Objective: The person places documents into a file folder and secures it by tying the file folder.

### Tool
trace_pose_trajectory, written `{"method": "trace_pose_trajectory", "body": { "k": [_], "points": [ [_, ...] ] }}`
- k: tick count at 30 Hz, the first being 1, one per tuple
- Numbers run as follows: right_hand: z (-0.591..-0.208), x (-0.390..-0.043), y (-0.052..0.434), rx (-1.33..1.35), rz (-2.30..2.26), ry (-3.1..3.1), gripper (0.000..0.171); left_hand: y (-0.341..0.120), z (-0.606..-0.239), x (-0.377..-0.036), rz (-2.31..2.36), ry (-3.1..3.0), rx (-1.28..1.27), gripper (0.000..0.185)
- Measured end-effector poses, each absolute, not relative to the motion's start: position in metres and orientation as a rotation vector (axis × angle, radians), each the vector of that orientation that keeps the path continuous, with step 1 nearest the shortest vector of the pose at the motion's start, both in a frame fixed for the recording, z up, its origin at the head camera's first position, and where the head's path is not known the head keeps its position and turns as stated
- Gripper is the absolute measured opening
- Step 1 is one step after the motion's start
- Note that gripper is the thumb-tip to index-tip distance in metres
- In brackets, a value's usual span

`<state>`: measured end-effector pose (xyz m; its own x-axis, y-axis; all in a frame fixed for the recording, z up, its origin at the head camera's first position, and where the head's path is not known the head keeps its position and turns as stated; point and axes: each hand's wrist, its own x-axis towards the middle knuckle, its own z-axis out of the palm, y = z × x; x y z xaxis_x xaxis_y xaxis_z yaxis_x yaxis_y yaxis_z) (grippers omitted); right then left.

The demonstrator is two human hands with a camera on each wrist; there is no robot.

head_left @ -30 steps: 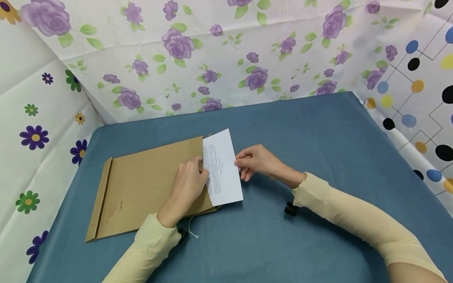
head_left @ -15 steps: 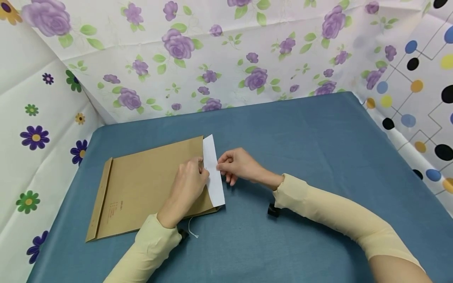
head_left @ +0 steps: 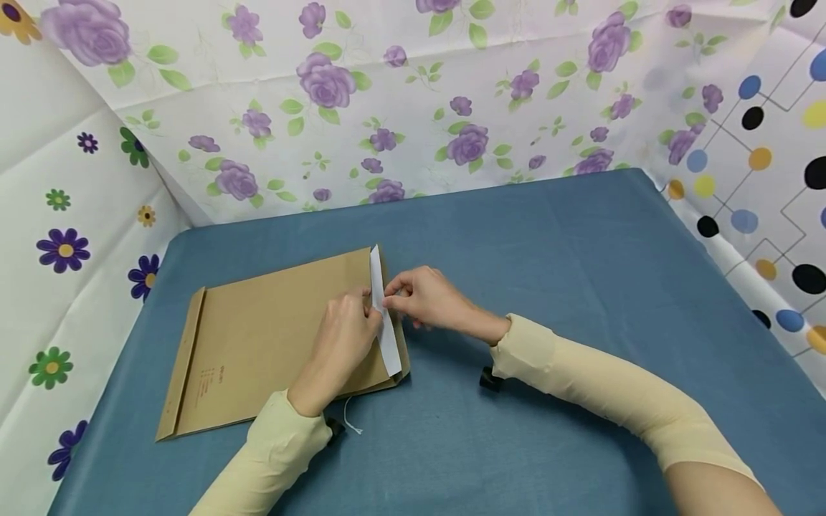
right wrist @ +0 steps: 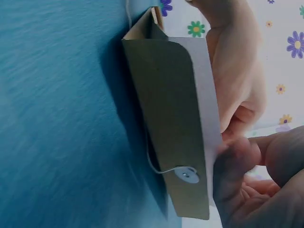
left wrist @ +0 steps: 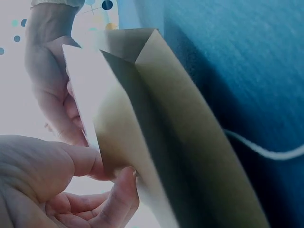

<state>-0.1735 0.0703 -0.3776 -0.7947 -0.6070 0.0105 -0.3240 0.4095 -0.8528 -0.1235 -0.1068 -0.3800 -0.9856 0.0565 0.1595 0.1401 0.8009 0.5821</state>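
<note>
A brown paper document envelope lies on the blue cloth, its mouth facing right and gaping. My left hand pinches the upper edge of that mouth between thumb and finger, clearly so in the left wrist view. A white sheet of paper is mostly inside the envelope, with a narrow strip sticking out. At that strip's outer edge, my right hand pinches the sheet with thumb and fingertips. The right wrist view shows the envelope's flap with a round button and string.
Blue cloth covers the table around the envelope. A white string end trails from under the envelope's near side. Flower-printed sheeting hangs behind and at the left, dotted sheeting at the right.
My right hand has moved left, sliding the printed sheet into the envelope until only a strip shows. The envelope's flap has come into sight beyond it. My left hand has stayed put.
</note>
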Motion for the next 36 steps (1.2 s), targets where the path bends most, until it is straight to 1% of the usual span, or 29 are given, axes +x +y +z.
{"method": "trace_pose_trajectory", "body": {
  "k": [5, 8, 11, 15, 23, 29, 36],
  "points": [
    [-0.372, -0.177, 0.068, -0.663, -1.347, 2.162, 0.019, -0.106, -0.38, -0.123, -0.927, -2.859, -0.149, 0.039],
    [-0.368, -0.179, 0.068, -0.562, -1.328, 2.069, 0.016, -0.106, -0.379, -0.123, -0.926, -2.851, -0.151, 0.037],
    [-0.37, -0.183, 0.067, -0.483, -1.295, 2.007, 0.013, -0.106, -0.378, -0.123, -0.922, -2.841, -0.149, 0.037],
    [-0.378, -0.188, 0.064, -0.418, -1.265, 1.967, 0.014, -0.106, -0.378, -0.123, -0.906, -2.85, -0.151, 0.037],
    [-0.387, -0.189, 0.05, -0.409, -1.25, 1.949, 0.023, -0.103, -0.375, -0.122, -0.935, -2.86, -0.166, 0.038],
    [-0.391, -0.188, 0.049, -0.391, -1.282, 1.94, 0.033, -0.102, -0.374, -0.121, -0.949, -2.873, -0.159, 0.038],
    [-0.396, -0.187, 0.05, -0.41, -1.308, 1.935, 0.032, -0.103, -0.374, -0.12, -0.937, -2.853, -0.173, 0.037]
  ]
}}
